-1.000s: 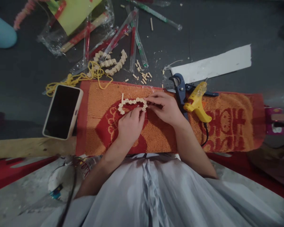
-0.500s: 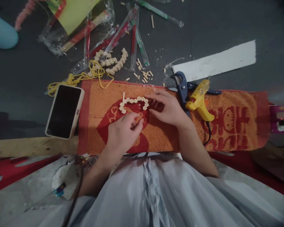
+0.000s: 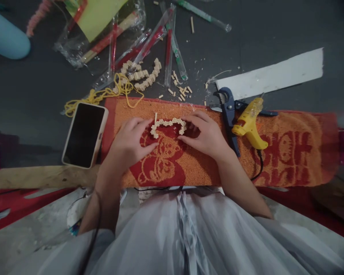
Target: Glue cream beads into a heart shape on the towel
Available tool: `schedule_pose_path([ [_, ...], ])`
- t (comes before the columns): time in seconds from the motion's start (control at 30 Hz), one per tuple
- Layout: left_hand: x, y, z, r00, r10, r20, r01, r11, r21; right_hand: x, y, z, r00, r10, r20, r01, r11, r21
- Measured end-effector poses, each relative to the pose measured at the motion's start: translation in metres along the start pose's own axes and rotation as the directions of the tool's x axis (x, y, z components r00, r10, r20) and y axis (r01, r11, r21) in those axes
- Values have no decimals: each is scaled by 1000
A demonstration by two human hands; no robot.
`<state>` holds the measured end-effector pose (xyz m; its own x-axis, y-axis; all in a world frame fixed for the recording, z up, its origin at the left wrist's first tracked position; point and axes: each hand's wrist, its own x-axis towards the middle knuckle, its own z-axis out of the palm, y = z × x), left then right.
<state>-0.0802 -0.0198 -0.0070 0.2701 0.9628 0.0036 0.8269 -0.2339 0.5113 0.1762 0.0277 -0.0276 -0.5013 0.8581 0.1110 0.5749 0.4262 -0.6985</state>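
A curved chain of small pale wooden pieces [image 3: 168, 123] lies on an orange and red towel [image 3: 278, 152]. My left hand [image 3: 129, 141] reaches in from the left, its fingers curled round the chain's left end. My right hand [image 3: 206, 133] is at the chain's right end, which sits between index finger and thumb. A single short stick [image 3: 156, 116] lies just above the left end.
A phone [image 3: 84, 133] lies left of the towel, with a yellow glue gun [image 3: 250, 124] and a blue cutter [image 3: 228, 112] to the right. Behind are a white strip [image 3: 271, 76], yellow cord [image 3: 103, 93], more glued wooden pieces [image 3: 145, 74], wrapped chopsticks [image 3: 151, 38] and scattered offcuts.
My left hand has moved from below the chain up and leftward to its left end. My right hand stays at the right end. The view has shifted slightly.
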Motion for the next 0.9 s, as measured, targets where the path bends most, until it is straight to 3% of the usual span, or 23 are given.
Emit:
schedule_pose_path([
  [0.1,5,-5,3,999,11,40,-10,1000,-16,0,-1,0,1000,-7,2,7,1000,-17],
  [0.4,7,-12,7,999,32,-1,-32,997,-73,-1,-3,2,997,-58,-55,55,997,-62],
  [0.57,6,-6,9,997,46,-60,-51,996,-74,-5,-4,-2,991,-94,-91,84,991,-104],
  [0.9,9,9,10,992,86,-89,-88,996,-18,-14,-5,-10,994,-35,-104,23,992,-121],
])
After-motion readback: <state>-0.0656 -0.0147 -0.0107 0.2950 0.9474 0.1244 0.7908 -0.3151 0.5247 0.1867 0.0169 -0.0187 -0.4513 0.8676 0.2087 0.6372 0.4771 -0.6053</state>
